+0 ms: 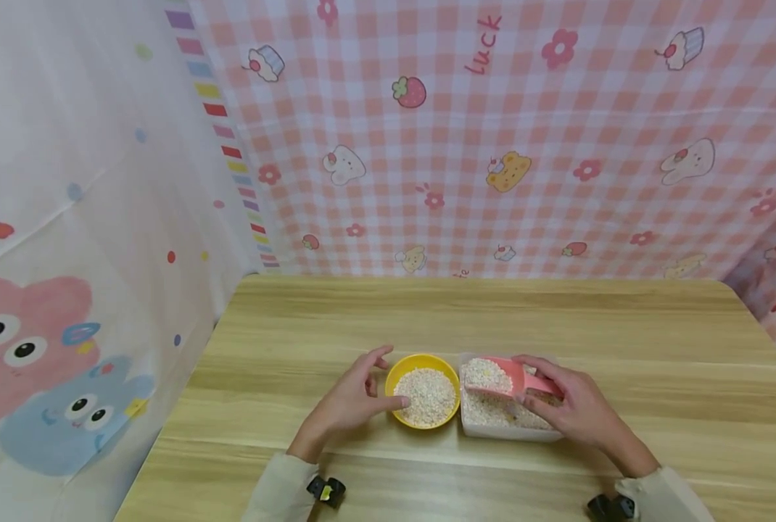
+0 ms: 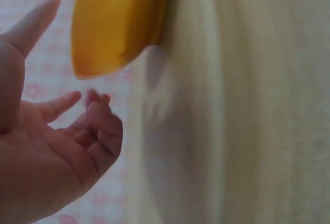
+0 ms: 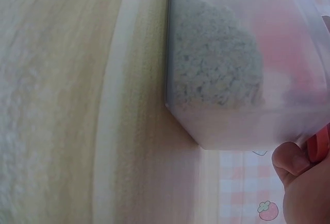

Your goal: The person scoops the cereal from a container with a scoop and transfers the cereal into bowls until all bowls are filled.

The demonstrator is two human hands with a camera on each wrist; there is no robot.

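A yellow bowl (image 1: 453,407) of pale flakes, resembling oats, stands on the table. Beside its left edge is my left hand (image 1: 354,397), thumb reaching over the rim in the head view. The left wrist view shows that hand's fingers (image 2: 103,126) loosely bent and apart from the bowl (image 2: 113,28). My right hand (image 1: 574,406) grips the handle of a pink scoop (image 1: 518,377) heaped with flakes. Under the scoop sits a translucent box (image 1: 512,433) of the same flakes; its wall shows them piled (image 3: 216,59) in the right wrist view.
The bowl and box stand side by side on a wooden table (image 1: 336,312). A pink checked cloth (image 1: 375,138) hangs behind the table, and a white printed curtain (image 1: 120,203) hangs at the left. Each wrist wears a small black device (image 1: 325,491).
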